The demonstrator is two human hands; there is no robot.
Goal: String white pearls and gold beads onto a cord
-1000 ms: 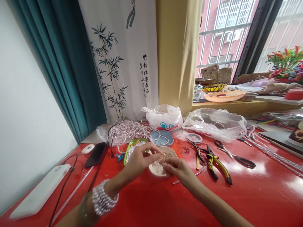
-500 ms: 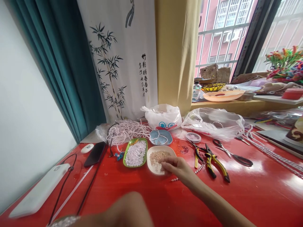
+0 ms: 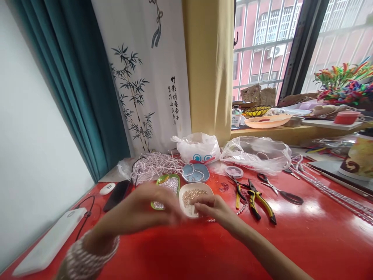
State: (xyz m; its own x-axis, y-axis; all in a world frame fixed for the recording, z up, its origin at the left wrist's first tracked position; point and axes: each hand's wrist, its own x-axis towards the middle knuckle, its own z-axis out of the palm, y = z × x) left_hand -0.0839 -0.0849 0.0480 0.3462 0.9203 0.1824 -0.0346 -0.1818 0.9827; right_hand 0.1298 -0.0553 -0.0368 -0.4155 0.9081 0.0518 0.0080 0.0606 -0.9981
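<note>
My right hand [image 3: 212,208] reaches into a white dish [image 3: 205,187], thumb and fingertips pinched together at its right side. Whatever is between them is too small to make out. Small gold beads [image 3: 194,195] lie spread in that dish. Smeared by motion, my left hand [image 3: 140,212] hovers in front of a green tray [image 3: 152,206] of white pearl beads [image 3: 172,183] and partly covers it; its fingers point toward the dish. Around the left wrist sits a bracelet of several pearl strands [image 3: 87,256].
Behind the trays are a blue dish [image 3: 198,179], heaped pearl strings [image 3: 155,165] and plastic bags [image 3: 199,147]. Pliers [image 3: 256,202], scissors [image 3: 279,190] and a spool [image 3: 234,172] lie to the right. A phone [image 3: 112,198] and a white power bank [image 3: 49,243] lie left.
My left hand has risen from the bottom edge, up and forward toward the trays. My right hand keeps its pinch at the white dish. The view has shifted slightly.
</note>
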